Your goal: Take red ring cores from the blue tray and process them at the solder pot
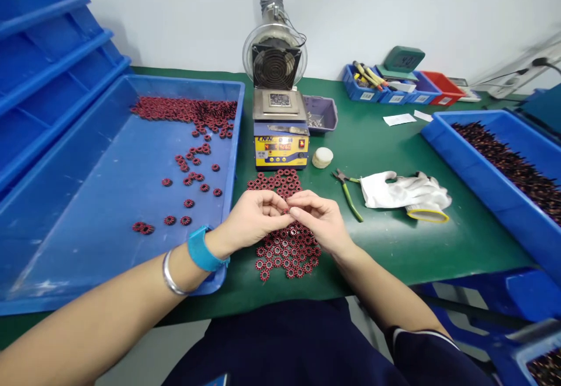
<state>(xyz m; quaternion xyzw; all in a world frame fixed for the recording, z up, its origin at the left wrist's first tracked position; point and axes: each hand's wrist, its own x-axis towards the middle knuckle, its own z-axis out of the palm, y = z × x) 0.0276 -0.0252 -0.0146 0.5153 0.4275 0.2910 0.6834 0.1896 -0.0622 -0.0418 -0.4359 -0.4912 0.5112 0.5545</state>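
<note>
My left hand [258,219] and my right hand [318,219] meet over a spread of small red toothed rings [287,251] on the green table. Fingertips of both hands pinch a red ring [286,210], mostly covered by the fingers. Just beyond the hands stands a yellow and blue solder pot [281,151] with red lit digits. More red rings [184,109] lie in a large blue tray [234,140] at the left. A round whitish pad [322,157] sits right of the pot.
Green-handled cutters [350,199] and white gloves [403,193] lie to the right. Beyond them, a blue bin [486,166] holds dark copper-coloured parts. Small bins [363,90] and a purple tray [331,118] stand at the back; stacked blue trays [56,76] rise at far left.
</note>
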